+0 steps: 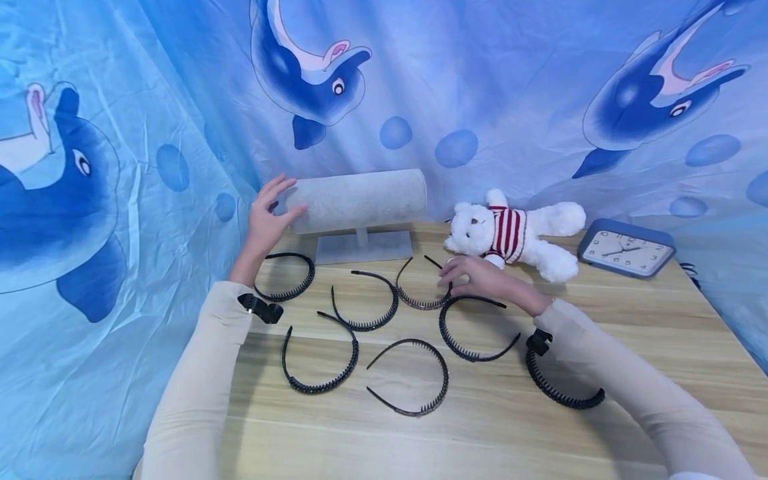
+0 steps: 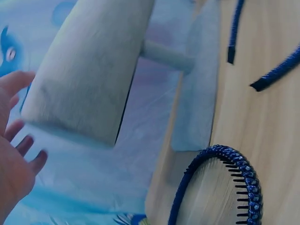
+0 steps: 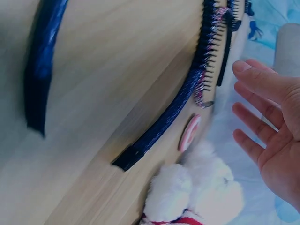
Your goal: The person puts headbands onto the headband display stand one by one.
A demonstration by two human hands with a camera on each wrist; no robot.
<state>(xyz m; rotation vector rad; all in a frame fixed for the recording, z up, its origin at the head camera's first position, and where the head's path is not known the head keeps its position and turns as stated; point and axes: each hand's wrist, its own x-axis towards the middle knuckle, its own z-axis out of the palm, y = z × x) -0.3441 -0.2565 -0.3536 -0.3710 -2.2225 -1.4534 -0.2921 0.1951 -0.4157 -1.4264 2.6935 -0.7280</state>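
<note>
A grey padded headband stand [image 1: 360, 200], a horizontal cylinder on a flat base, stands at the back of the table. My left hand [image 1: 269, 217] is at the cylinder's left end, thumb and fingers spread apart around it. The left wrist view shows this hand [image 2: 16, 164] with its fingers extended beside the cylinder's end. Over the table, my right hand [image 1: 480, 279] is above a thin toothed headband [image 1: 420, 305], near the bear. In the right wrist view its fingers are extended and nothing lies between them. A dark headband [image 1: 459, 343] lies just below this hand.
Several more dark toothed headbands lie spread on the wooden table, one [image 1: 294, 290] near the left wrist and one [image 1: 564, 397] under the right forearm. A white teddy bear [image 1: 540, 227] in a striped sweater and a blue clock [image 1: 627, 248] occupy the back right. Dolphin-print curtains [image 1: 498, 80] hang behind.
</note>
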